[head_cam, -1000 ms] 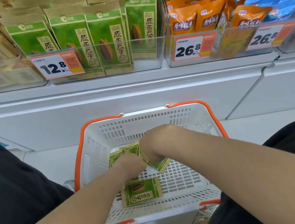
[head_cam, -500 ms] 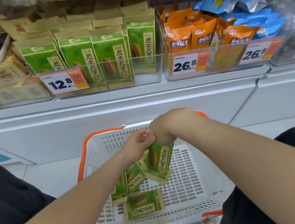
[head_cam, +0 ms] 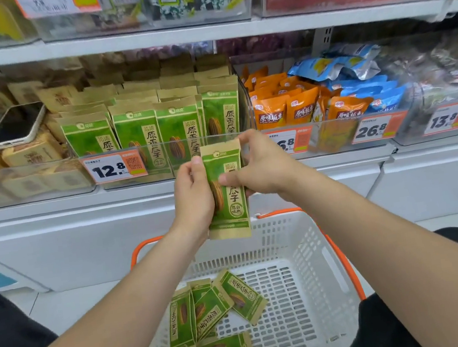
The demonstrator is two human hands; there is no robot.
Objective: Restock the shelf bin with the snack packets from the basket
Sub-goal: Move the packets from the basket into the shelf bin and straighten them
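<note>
Both hands hold one green and tan seed packet [head_cam: 231, 190] upright in front of the shelf. My left hand [head_cam: 192, 196] grips its left edge; my right hand [head_cam: 262, 165] pinches its right side, thumb across the front. The packet hangs just below the clear shelf bin [head_cam: 162, 165], which holds rows of the same green packets [head_cam: 139, 133] standing upright. Below, the white basket [head_cam: 317, 264] with orange handles holds several more green packets [head_cam: 212, 311] lying flat and overlapping.
A phone [head_cam: 15, 125] lies on tan boxes in the bin to the left. Orange packets [head_cam: 283, 109] and blue packets [head_cam: 354, 67] fill the bin to the right. An upper shelf [head_cam: 202, 31] runs overhead. My dark-clothed knees flank the basket.
Both hands rose out of the basket with one green packet, now upright before the bin. The packets my left hand lifted half a second ago lie in the basket again. The view tilted upward.
</note>
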